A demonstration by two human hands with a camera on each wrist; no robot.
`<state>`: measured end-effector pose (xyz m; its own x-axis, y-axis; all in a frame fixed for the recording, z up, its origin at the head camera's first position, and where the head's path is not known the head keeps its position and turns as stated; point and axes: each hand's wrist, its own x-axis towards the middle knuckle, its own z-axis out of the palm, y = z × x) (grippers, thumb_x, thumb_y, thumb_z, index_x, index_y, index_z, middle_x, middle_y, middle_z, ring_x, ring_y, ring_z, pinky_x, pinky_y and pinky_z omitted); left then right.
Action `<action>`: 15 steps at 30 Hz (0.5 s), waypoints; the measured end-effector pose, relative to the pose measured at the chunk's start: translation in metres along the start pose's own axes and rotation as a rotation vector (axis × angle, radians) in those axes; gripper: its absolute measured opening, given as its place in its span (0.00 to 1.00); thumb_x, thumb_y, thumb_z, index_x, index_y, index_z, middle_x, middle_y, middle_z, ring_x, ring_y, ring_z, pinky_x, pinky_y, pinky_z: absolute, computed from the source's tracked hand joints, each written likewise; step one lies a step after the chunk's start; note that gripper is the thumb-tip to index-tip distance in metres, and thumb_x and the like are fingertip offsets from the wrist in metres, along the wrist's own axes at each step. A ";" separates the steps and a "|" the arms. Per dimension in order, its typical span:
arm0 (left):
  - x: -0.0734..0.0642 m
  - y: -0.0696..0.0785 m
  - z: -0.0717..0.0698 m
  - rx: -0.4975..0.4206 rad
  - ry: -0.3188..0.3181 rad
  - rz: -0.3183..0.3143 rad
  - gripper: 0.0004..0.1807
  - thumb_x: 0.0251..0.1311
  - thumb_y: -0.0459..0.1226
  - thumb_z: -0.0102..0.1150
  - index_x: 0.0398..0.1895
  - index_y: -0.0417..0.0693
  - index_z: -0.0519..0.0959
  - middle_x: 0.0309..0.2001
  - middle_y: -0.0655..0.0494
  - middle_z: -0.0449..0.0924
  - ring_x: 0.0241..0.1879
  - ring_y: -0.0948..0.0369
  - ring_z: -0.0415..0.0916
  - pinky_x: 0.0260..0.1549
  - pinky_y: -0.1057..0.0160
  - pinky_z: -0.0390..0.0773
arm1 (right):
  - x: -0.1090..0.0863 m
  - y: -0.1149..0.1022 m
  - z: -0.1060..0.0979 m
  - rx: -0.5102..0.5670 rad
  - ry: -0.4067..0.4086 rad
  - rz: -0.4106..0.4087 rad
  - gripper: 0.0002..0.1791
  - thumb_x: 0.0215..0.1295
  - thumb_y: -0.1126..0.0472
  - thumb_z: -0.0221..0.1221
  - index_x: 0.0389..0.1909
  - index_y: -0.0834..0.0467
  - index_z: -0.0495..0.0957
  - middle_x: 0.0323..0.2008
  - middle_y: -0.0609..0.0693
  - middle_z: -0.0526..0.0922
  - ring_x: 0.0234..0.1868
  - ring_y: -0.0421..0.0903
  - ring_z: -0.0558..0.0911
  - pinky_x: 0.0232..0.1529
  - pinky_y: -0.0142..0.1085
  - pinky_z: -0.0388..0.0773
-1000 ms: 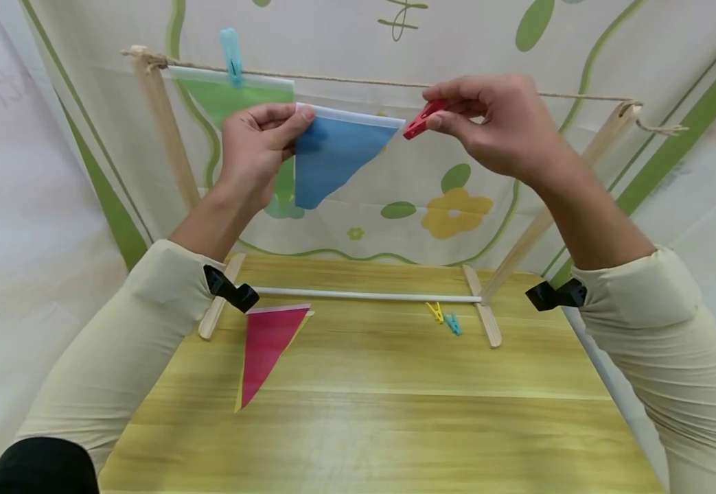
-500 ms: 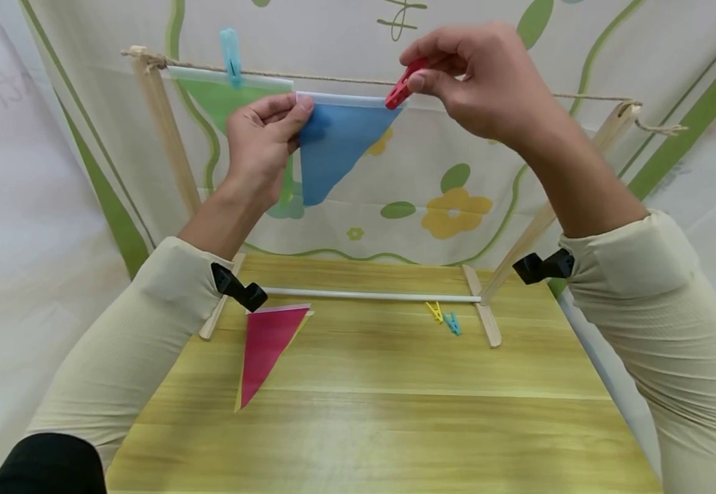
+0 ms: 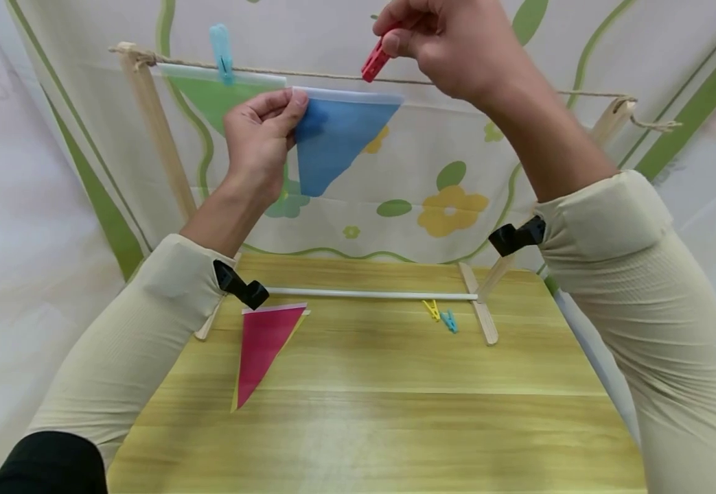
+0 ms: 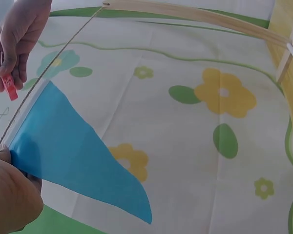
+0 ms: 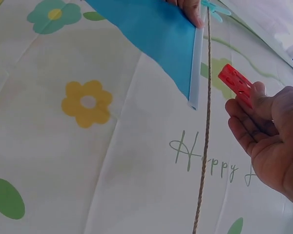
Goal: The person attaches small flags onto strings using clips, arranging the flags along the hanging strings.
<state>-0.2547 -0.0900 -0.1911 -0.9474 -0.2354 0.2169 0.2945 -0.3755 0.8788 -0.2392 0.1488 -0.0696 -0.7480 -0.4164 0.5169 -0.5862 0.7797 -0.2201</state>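
Observation:
My left hand pinches the top left corner of a blue triangular pennant, its white top edge close along the twine. In the right wrist view that white edge runs beside the twine. My right hand pinches a red clothespin between thumb and fingers, above the pennant's top edge; its tip overlaps the twine in the head view. The left wrist view shows the red clothespin apart from the pennant. A green pennant hangs at the line's left end, held by a light blue clothespin.
Wooden posts carry the twine, joined low by a white rod. On the table lie a pink pennant over a yellow one, plus a yellow clothespin and a blue clothespin. A flowered cloth hangs behind.
My right hand has moved up and left with the red clothespin, from beside the pennant's right corner to above its top edge. My left hand has raised the blue pennant slightly toward the twine.

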 end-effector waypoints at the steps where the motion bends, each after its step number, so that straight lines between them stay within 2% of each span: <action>1: 0.000 0.000 0.000 -0.003 0.002 -0.007 0.12 0.65 0.36 0.80 0.50 0.41 0.94 0.46 0.49 0.95 0.50 0.56 0.93 0.64 0.58 0.91 | 0.002 -0.001 0.001 0.003 -0.006 0.014 0.19 0.90 0.54 0.57 0.69 0.56 0.87 0.66 0.53 0.89 0.51 0.39 0.78 0.61 0.25 0.80; 6: 0.001 0.002 0.001 0.000 0.013 -0.034 0.15 0.64 0.37 0.80 0.52 0.43 0.95 0.52 0.48 0.95 0.55 0.55 0.93 0.66 0.57 0.90 | 0.014 -0.004 0.004 0.025 -0.026 0.051 0.19 0.90 0.53 0.57 0.69 0.54 0.87 0.67 0.52 0.89 0.55 0.38 0.82 0.66 0.25 0.81; 11: 0.002 0.003 0.000 0.001 0.013 -0.033 0.15 0.65 0.38 0.80 0.53 0.45 0.95 0.54 0.48 0.95 0.57 0.55 0.93 0.67 0.58 0.89 | 0.022 -0.012 0.007 0.044 -0.051 0.075 0.19 0.90 0.54 0.56 0.70 0.53 0.87 0.68 0.50 0.89 0.62 0.40 0.87 0.73 0.26 0.80; 15: 0.001 0.005 -0.001 -0.009 0.022 -0.025 0.15 0.65 0.38 0.80 0.53 0.45 0.95 0.53 0.48 0.95 0.54 0.56 0.93 0.65 0.59 0.90 | 0.027 -0.019 0.011 0.045 -0.086 0.072 0.19 0.91 0.56 0.55 0.70 0.53 0.87 0.68 0.50 0.89 0.57 0.41 0.83 0.72 0.26 0.80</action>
<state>-0.2546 -0.0929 -0.1870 -0.9514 -0.2460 0.1856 0.2723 -0.3896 0.8798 -0.2523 0.1177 -0.0605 -0.8116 -0.4002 0.4256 -0.5418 0.7881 -0.2922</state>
